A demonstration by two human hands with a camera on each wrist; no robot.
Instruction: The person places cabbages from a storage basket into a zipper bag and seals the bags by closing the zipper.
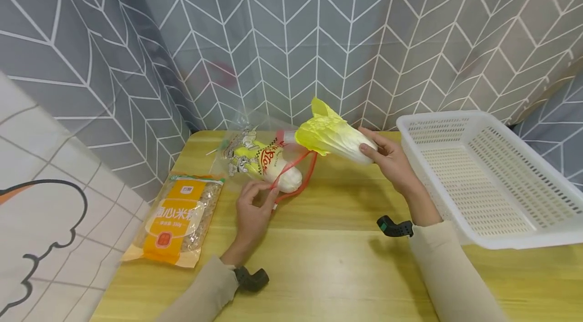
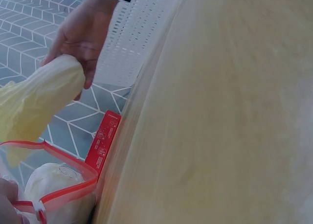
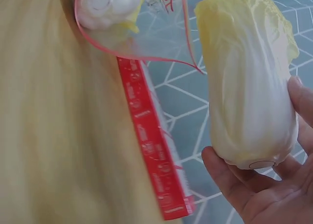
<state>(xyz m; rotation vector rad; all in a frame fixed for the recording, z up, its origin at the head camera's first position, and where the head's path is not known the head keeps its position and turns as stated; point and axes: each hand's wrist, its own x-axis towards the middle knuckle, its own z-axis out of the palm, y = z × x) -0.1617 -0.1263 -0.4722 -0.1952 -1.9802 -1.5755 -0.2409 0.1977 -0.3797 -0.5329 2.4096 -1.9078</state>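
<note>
My right hand (image 1: 390, 162) holds a small napa cabbage (image 1: 341, 141) by its white base, raised above the table, with its yellow leafy end pointing left. In the right wrist view, the fingers and thumb wrap the lower part of that cabbage (image 3: 252, 97). A clear zip bag (image 1: 243, 152) with a red zipper edge lies left of it. Another napa cabbage (image 1: 290, 180) is inside, its white base toward the bag's mouth. My left hand (image 1: 252, 213) pinches the red edge near the slider; in the left wrist view, most of that hand is cut off.
A white perforated basket (image 1: 489, 242) stands at the right. An orange packet (image 1: 175, 220) lies at the left of the wooden table (image 1: 328, 271). A long red box (image 3: 151, 145) lies along the table's back edge. Behind hangs a grey patterned curtain (image 1: 296, 33).
</note>
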